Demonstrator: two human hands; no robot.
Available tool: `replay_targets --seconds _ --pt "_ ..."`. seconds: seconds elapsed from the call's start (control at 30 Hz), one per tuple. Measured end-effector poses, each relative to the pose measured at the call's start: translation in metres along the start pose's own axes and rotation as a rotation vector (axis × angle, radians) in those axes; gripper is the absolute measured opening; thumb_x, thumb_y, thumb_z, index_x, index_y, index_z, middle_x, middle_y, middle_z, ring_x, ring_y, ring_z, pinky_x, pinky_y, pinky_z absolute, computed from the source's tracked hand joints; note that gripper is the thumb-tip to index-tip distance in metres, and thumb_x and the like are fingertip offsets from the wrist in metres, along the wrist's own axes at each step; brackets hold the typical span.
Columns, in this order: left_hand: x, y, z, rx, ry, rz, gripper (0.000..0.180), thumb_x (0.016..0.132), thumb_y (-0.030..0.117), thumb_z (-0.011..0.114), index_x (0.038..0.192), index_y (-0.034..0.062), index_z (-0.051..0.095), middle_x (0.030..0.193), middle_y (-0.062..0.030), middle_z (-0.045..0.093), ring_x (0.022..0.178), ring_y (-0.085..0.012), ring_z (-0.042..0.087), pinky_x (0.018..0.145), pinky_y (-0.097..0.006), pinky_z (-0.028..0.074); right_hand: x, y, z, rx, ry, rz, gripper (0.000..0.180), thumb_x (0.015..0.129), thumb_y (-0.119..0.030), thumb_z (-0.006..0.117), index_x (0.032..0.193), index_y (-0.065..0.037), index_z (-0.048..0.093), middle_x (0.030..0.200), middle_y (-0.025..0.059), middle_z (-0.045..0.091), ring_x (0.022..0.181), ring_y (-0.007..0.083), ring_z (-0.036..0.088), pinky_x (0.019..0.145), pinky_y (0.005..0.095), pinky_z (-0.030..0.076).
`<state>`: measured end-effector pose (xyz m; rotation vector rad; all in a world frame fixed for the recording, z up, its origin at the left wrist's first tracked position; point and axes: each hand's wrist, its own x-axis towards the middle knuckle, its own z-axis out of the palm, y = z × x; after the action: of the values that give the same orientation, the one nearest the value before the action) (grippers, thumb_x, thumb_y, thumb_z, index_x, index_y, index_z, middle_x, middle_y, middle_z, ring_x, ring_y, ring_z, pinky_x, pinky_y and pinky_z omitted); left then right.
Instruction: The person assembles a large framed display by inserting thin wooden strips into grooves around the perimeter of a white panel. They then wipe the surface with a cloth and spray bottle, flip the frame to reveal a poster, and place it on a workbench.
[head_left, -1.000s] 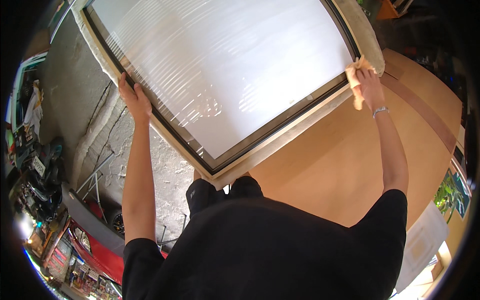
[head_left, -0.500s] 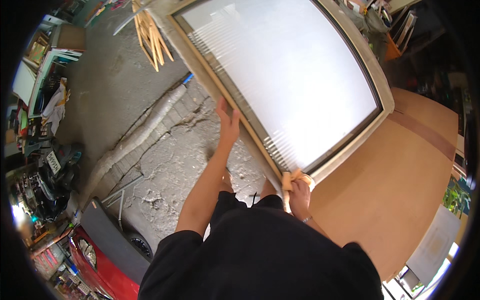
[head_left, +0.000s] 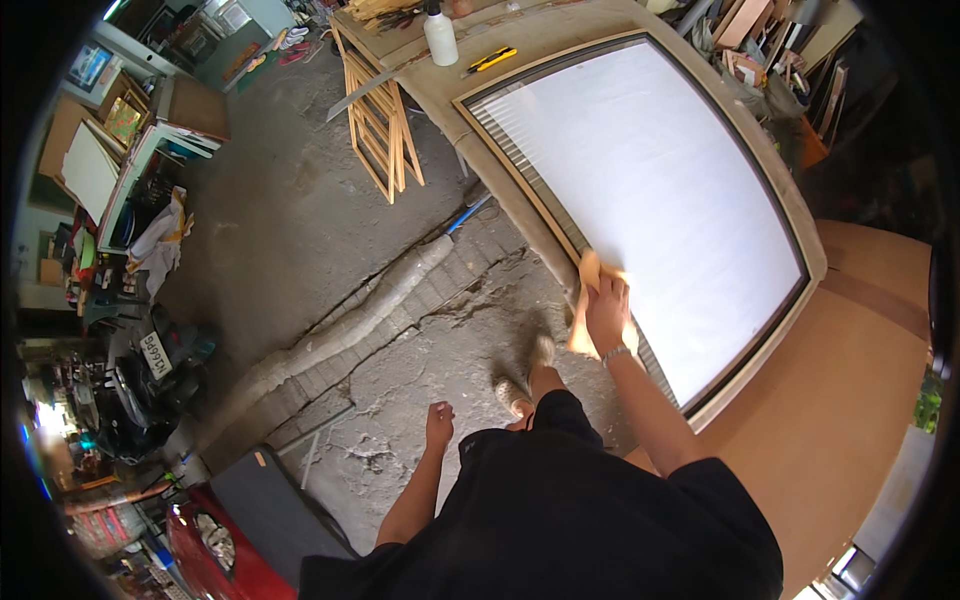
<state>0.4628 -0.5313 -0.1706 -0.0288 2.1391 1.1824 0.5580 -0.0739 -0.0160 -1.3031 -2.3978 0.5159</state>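
Note:
My right hand (head_left: 606, 308) presses a pale orange cloth (head_left: 584, 318) against the near left edge of a large framed panel (head_left: 680, 200). The panel has a white, shiny face and a dark and light wooden frame (head_left: 527, 157). It lies flat on a work table (head_left: 440, 90). Lower and to the left, my left hand (head_left: 440, 418) hangs away from the table with its fingers curled in, and no object shows in it.
A white bottle (head_left: 440, 38) and a yellow cutter knife (head_left: 491, 61) lie beyond the panel. Thin wooden frames (head_left: 380, 130) lean at the table's far left. A brown board (head_left: 850, 360) stands to the right. A motorbike (head_left: 150, 380) and red car (head_left: 225, 540) are at left.
My left hand has let go of the panel's left edge and dropped down. The cloth in my right hand has slid from the near corner further along that edge. The view has shifted.

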Motion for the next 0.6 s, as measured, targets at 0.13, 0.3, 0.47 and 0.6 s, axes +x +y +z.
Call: replay_targets --seconds 0.13,0.3,0.47,0.6 --pt "0.058 0.089 -0.027 -0.024 -0.079 -0.006 0.032 0.105 0.026 0.061 0.121 -0.0015 0.062 0.112 -0.0139 0.070 0.100 -0.0218 0.070 0.089 -0.034 0.056 0.090 -0.064 0.054 0.012 0.045 -0.032 0.027 0.096 -0.023 0.067 0.108 0.001 0.063 0.117 0.0206 0.059 0.110 0.0409 0.055 0.096 0.0514 0.047" --pt "0.164 0.200 -0.034 -0.031 -0.087 0.110 0.030 0.106 0.025 0.059 0.121 -0.0009 0.063 0.115 -0.0135 0.071 0.104 -0.0224 0.070 0.092 -0.035 0.054 0.209 -0.145 0.108 0.149 0.082 0.028 0.024 0.095 -0.026 0.069 0.096 -0.002 0.069 0.111 0.0165 0.063 0.105 0.0375 0.059 0.091 0.0511 0.049" --pt "0.266 0.366 -0.014 0.211 -0.155 0.342 0.027 0.106 0.023 0.058 0.118 0.0000 0.066 0.114 -0.0140 0.072 0.104 -0.0238 0.069 0.092 -0.037 0.053 0.313 -0.223 0.157 0.163 -0.054 0.280 0.033 0.097 -0.036 0.065 0.097 -0.005 0.074 0.115 0.0130 0.067 0.111 0.0329 0.061 0.097 0.0519 0.044" --pt "0.343 0.486 0.004 0.243 -0.161 0.611 0.027 0.106 0.022 0.057 0.118 0.0008 0.067 0.110 -0.0124 0.072 0.103 -0.0236 0.068 0.088 -0.037 0.053 0.372 -0.283 0.184 0.145 -0.054 0.472 0.032 0.096 -0.038 0.065 0.096 -0.007 0.075 0.111 0.0107 0.070 0.112 0.0318 0.062 0.098 0.0494 0.039"
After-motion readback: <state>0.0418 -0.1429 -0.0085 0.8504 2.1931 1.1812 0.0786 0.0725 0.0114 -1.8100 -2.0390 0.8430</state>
